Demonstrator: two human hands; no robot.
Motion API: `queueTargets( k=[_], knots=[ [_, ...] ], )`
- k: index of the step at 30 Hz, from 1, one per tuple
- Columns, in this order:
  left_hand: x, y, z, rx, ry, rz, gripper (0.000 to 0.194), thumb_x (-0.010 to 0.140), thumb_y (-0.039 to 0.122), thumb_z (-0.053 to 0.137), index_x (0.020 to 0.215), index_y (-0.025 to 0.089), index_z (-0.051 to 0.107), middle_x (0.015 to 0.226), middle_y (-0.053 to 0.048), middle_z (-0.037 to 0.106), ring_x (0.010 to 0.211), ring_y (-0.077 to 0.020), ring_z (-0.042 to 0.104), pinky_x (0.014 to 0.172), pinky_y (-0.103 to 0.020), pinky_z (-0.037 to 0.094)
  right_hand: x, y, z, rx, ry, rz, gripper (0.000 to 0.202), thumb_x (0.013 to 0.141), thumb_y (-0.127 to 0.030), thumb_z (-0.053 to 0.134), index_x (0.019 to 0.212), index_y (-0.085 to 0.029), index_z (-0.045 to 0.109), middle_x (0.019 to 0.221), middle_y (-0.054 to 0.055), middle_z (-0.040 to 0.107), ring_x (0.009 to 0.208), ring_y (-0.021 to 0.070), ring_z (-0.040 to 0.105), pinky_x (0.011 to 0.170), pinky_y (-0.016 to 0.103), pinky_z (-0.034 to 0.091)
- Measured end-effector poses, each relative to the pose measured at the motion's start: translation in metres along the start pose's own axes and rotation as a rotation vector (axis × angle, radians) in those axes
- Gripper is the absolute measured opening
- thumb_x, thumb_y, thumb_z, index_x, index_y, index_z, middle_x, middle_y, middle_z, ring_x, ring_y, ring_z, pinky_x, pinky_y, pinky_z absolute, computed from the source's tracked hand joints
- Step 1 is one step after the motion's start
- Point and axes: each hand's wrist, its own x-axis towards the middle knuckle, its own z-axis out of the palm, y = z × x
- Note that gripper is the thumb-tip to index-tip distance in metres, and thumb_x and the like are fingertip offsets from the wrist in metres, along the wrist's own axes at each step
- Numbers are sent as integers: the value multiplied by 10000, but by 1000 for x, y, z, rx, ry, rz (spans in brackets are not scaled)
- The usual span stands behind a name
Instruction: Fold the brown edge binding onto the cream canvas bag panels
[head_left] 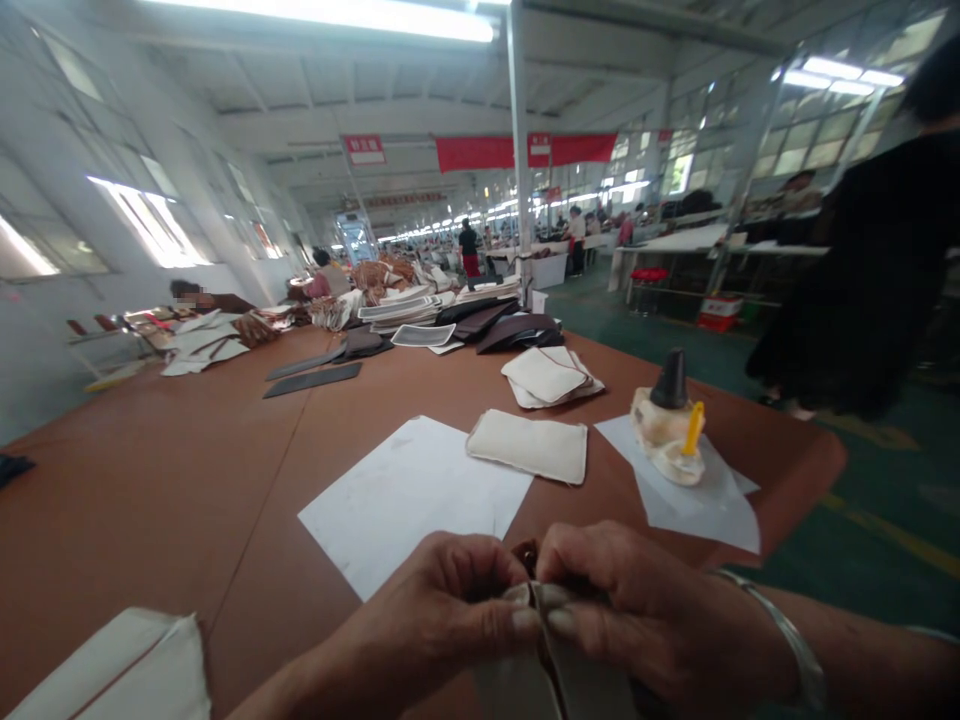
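Note:
Near the bottom centre, my left hand pinches the left side of a pale fabric piece between thumb and fingers. My right hand grips its right side, thumb beside the other thumb. A dark brown line runs down the fabric between both thumbs, and a bit of brown material shows between the fingertips. Beyond my hands lie a white paper sheet and a cream stitched fabric piece, which overlaps the paper's right corner. Behind that piece rests a small stack of cream pieces.
On the brown table, a glue-stained pot with a dark cone and yellow stick stands on paper at right. Cream pieces lie bottom left. Piles of dark pieces sit at the back. A person in black is beyond the right edge.

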Motion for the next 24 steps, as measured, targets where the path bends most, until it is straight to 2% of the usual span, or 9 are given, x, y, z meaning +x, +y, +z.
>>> queueTargets(
  k=[3,7,9,12,16,20,24],
  knots=[
    [4,-2,2,-131,-27,-7,385,688,429,883,775,112,684,654,17,582,564,-52,419,544,-186,305,1,4,-5,144,-32,29,159,945,-293,554,957,-140,596,885,27,616,753,117,512,627,197,387],
    [9,0,6,-180,-29,-24,360,696,424,878,734,122,687,604,17,593,511,-56,452,528,-194,337,3,13,-10,460,-137,138,336,878,-432,627,1033,-140,569,850,20,559,671,112,468,537,185,365],
    [10,1,8,-170,-16,-34,358,706,439,864,728,130,685,587,20,592,492,-59,456,519,-197,339,4,18,-13,520,-125,157,383,887,-491,611,1023,-134,581,848,25,555,673,115,470,552,195,371],
    [12,4,12,-158,17,-54,387,692,480,850,731,134,682,583,17,598,486,-70,463,513,-205,339,8,23,-18,514,-53,97,355,911,-459,600,964,-109,615,873,40,574,746,119,474,650,212,383],
    [14,4,15,-86,73,-66,427,648,514,849,697,138,653,559,13,590,505,-84,459,523,-213,333,10,23,-21,528,-66,100,358,841,-396,712,1009,-94,619,888,43,596,767,121,504,672,214,398],
    [17,4,15,10,98,-90,444,630,506,856,711,127,640,604,-7,608,553,-96,469,540,-219,329,10,15,-19,461,-43,156,447,828,-502,726,994,-104,605,872,40,598,737,121,510,609,199,396],
    [19,2,16,68,102,-99,425,671,498,832,748,123,647,634,-7,599,573,-96,453,540,-222,315,11,6,-14,335,43,236,375,754,-402,786,926,-117,614,788,10,594,661,100,482,514,171,352]
  ],
)
